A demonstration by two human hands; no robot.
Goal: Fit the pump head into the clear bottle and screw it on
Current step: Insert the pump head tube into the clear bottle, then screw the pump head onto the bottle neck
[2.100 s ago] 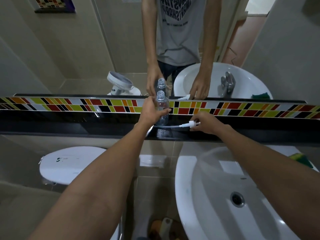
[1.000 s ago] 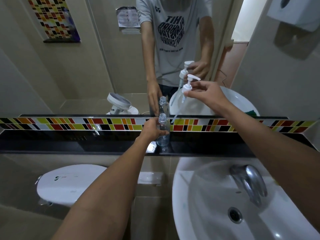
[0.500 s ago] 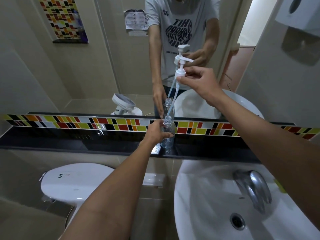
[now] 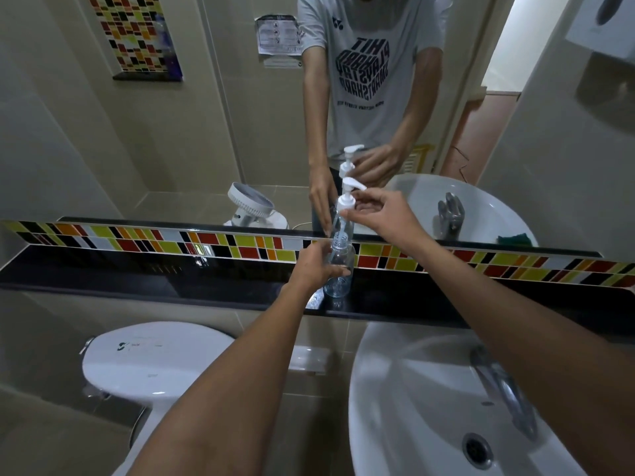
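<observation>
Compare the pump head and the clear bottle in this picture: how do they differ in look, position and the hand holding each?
The pump head is white and solid; the bottle is see-through. The pump head is held up in the air by the right hand, while the bottle stands on the black shelf, gripped by the left hand. The pump head sits above the bottle's neck, not yet screwed on. Both stand roughly upright, with the pump's tube reaching into the bottle.
</observation>
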